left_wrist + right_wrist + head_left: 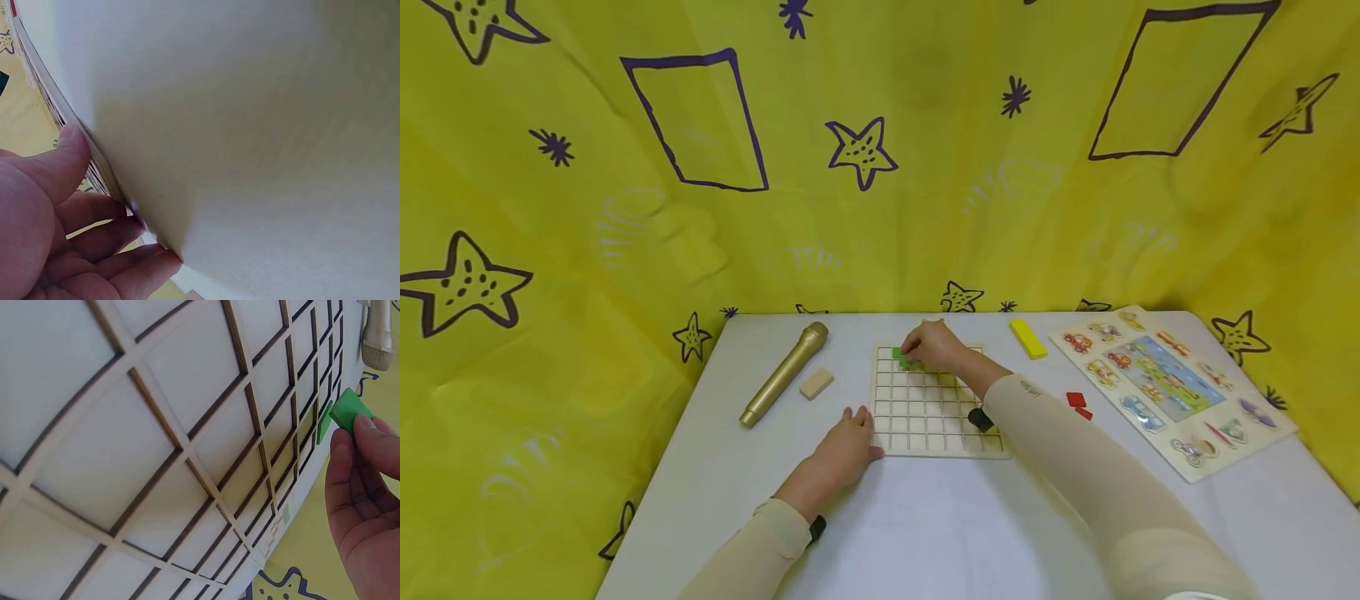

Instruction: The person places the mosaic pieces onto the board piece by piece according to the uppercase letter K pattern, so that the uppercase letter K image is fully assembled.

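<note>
"Surface: white table [887,533] before a yellow curtain [925,233]. Hands?"

"Right hand [936,346] pinches a green tile [347,407] near the grid board's [940,455] far-left corner, beside a second green tile [323,423]. Left hand [846,446], fingers loosely extended, touches the left edge."

Near side: I could pass over the white tabletop [917,533] between my beige sleeves [1082,458]. Left: my left hand [844,450] blocks the near corner of the flat wooden grid board [942,456]; gold microphone [784,375], rectangular pale wooden block [817,383] farther out. Right: sleeve overhangs; narrow far gap before oblong yellow block [1027,339].
</note>
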The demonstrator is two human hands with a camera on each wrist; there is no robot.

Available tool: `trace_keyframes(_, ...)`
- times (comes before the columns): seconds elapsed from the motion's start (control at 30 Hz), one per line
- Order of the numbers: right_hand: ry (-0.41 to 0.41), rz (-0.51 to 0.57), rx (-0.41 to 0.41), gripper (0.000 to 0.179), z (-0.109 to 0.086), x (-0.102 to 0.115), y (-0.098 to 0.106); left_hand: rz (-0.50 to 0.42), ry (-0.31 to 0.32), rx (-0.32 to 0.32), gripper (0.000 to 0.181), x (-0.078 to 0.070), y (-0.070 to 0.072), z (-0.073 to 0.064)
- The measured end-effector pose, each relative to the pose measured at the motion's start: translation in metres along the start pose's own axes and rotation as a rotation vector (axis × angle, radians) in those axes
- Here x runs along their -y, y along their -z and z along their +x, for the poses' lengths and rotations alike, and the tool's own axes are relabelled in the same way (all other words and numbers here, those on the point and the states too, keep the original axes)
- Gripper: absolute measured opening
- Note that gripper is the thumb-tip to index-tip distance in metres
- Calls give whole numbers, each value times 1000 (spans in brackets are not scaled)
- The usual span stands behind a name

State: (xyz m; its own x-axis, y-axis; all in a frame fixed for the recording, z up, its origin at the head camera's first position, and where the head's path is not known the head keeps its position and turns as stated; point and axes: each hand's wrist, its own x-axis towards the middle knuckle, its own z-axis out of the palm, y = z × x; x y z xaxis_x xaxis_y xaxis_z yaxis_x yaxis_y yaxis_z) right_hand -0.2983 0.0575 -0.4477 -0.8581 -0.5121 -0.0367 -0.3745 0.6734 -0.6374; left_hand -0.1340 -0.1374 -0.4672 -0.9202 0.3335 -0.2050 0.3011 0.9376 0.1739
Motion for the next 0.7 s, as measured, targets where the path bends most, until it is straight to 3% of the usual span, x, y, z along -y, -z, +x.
trace_keyframes(0.47,15,-20,3,11,7,2,-12,22,-14,-10,68,0,0,0)
trace_keyframes(0.7,-26,-15,8,9,13,0,-16,35,-14,-9,67,0,2,-1)
